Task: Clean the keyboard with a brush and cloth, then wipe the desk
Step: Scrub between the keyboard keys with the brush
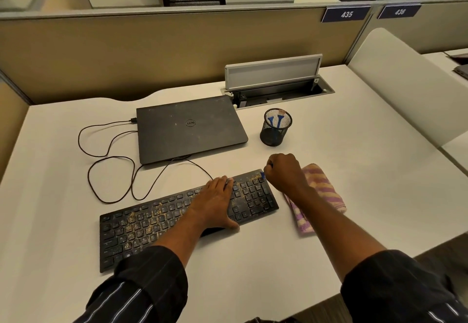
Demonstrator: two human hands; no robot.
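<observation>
A black keyboard (141, 229) strewn with yellowish crumbs lies slantwise on the white desk (354, 170). My left hand (215, 202) rests flat on its middle, fingers straight, thumb at the near edge. My right hand (286, 173) is curled in a fist at the keyboard's far right corner, gripping a small blue brush (262, 175) whose tip alone shows below the fist. A purple-and-cream striped cloth (321, 191) lies folded on the desk just right of the keyboard, partly under my right forearm.
A shut dark laptop (190, 127) sits behind the keyboard, its black cable (106, 160) looping to the left. A black mesh cup (274, 130) with two blue brushes stands right of it. An open cable hatch (276, 82) and the partition wall lie behind.
</observation>
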